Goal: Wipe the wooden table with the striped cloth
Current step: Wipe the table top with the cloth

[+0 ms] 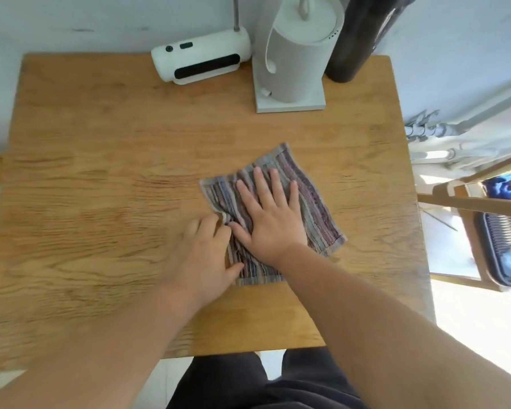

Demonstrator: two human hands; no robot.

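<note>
Wooden table [101, 187], striped cloth [316, 208], R hand [273, 222] flat atop (fingers spread), L hand [207, 255] gripping edge.

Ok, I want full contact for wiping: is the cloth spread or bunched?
Mostly spread: the cloth lies flat on the table under the open right hand, but wrinkles where the left hand grips its left edge.

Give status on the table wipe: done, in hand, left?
Done: striped cloth lies spread on the wooden table, right of centre. In hand: right hand presses flat on it; left hand grips its bunched left edge. Left: no wet or wiped patch shows, so coverage can't be judged; likely most of the top, including the back strip by the kettle and white device.
</note>
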